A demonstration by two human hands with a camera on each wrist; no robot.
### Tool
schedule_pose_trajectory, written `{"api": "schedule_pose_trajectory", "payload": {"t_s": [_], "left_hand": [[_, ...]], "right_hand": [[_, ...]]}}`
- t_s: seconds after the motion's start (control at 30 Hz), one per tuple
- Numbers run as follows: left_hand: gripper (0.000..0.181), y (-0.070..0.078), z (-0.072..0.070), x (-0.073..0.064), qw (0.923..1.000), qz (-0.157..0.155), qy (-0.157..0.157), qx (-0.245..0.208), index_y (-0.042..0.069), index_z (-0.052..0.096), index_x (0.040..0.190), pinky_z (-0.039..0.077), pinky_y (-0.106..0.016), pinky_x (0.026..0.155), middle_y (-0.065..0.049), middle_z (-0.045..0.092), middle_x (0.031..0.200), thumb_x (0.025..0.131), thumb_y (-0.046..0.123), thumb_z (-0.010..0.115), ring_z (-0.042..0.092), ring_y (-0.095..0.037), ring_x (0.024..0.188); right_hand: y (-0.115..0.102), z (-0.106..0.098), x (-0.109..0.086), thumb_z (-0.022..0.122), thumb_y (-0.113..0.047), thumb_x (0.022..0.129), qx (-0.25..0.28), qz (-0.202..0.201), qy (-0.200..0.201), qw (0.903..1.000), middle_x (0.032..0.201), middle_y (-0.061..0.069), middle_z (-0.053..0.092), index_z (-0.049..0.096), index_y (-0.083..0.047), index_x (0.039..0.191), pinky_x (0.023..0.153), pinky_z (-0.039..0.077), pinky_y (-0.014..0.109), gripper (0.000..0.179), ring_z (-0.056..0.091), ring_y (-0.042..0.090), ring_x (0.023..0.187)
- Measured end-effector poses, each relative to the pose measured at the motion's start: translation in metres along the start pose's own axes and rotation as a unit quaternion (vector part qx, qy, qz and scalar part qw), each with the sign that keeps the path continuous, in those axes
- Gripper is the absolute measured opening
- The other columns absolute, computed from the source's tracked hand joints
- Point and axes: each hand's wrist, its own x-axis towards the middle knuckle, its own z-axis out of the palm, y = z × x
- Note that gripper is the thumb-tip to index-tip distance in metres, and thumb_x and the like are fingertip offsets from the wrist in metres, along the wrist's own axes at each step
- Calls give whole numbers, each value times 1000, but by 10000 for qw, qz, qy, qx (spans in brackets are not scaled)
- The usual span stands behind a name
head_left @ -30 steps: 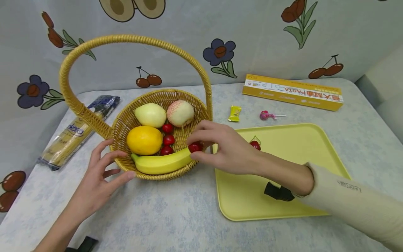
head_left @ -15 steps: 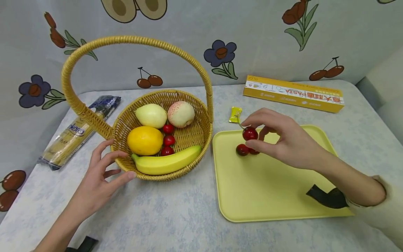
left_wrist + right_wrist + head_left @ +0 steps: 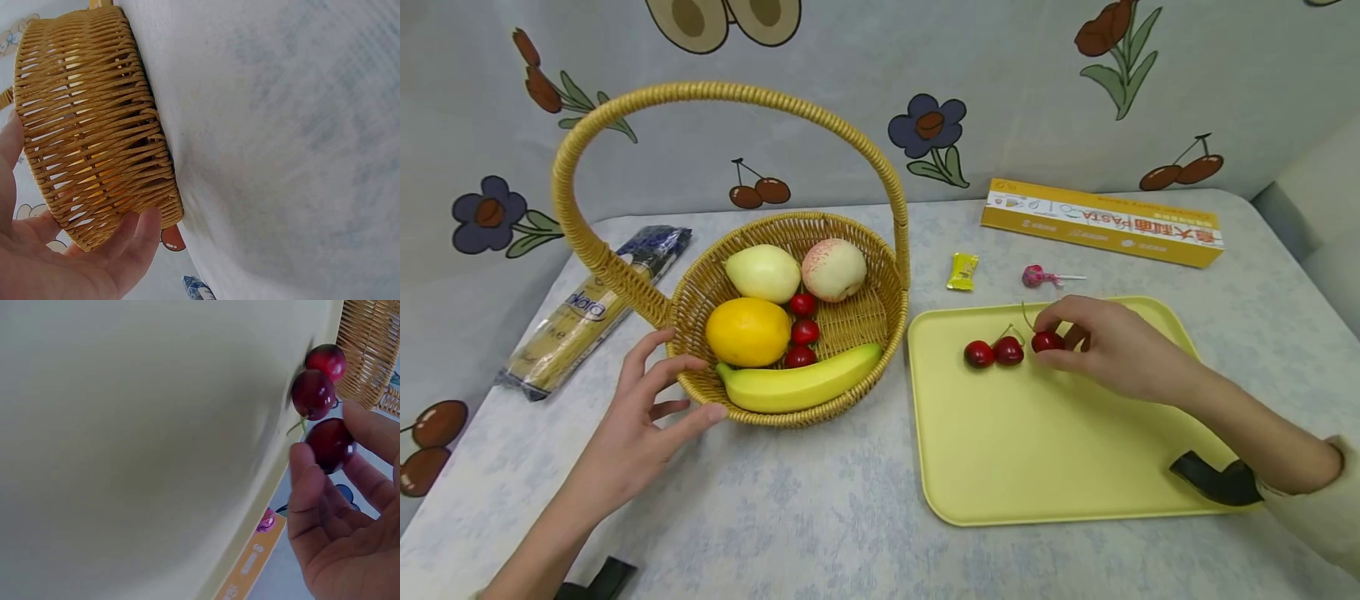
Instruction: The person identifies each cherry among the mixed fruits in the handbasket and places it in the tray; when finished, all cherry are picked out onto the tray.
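A yellow wicker basket (image 3: 790,421) with a tall hoop handle stands left of centre. My left hand (image 3: 638,417) holds its near left side, fingers and thumb spread around the wall; the left wrist view shows this hand (image 3: 81,262) against the weave (image 3: 94,125). In the basket lie a banana (image 3: 801,382), a yellow lemon (image 3: 748,332), a pale green pear (image 3: 763,273), a peach (image 3: 833,269) and three red cherries (image 3: 805,332). Over the yellow tray (image 3: 1000,450), my right hand (image 3: 1112,346) pinches a cherry (image 3: 330,445) by thumb and fingertips. Two stemmed cherries (image 3: 992,353) lie left of it.
Behind the tray lie a yellow-wrapped candy (image 3: 962,272), a pink lollipop (image 3: 1034,276) and an orange pasta box (image 3: 1101,222). A bag of spaghetti (image 3: 591,308) lies left of the basket. A patterned cloth (image 3: 820,100) rises behind the table.
My right hand has moved from the basket to the tray with a cherry, then lowered it to the right of the other two. My left hand stays at the basket.
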Motion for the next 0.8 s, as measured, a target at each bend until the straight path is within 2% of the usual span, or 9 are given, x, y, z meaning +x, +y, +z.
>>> {"api": "schedule_pose_trajectory", "payload": {"t_s": [0.2, 0.57, 0.8], "left_hand": [[41, 0, 1, 0, 10000, -34, -19, -12, 0, 56, 125, 44, -6, 81, -11, 9, 159, 91, 14, 74, 33, -39, 130], [40, 1, 1, 0, 10000, 7, 19, -22, -1, 56, 124, 43, -5, 81, -11, 10, 158, 91, 13, 74, 34, -39, 129], [40, 1, 0, 0, 10000, 30, 26, 2, -1, 56, 125, 44, -5, 80, -11, 11, 158, 91, 13, 74, 35, -38, 128]], "right_hand": [[6, 7, 3, 81, -12, 83, -165, 117, -322, 9993, 100, 0, 65, 69, -8, 107, 71, 53, 34, 28, 61, 14, 84], [6, 7, 3, 79, -10, 84, -259, 21, -324, 9991, 107, 4, 67, 68, -4, 115, 70, 54, 32, 33, 62, 13, 84], [2, 6, 3, 80, -17, 85, -236, 187, -312, 9991, 107, 5, 67, 68, -4, 116, 65, 52, 29, 35, 60, 13, 80]]}}
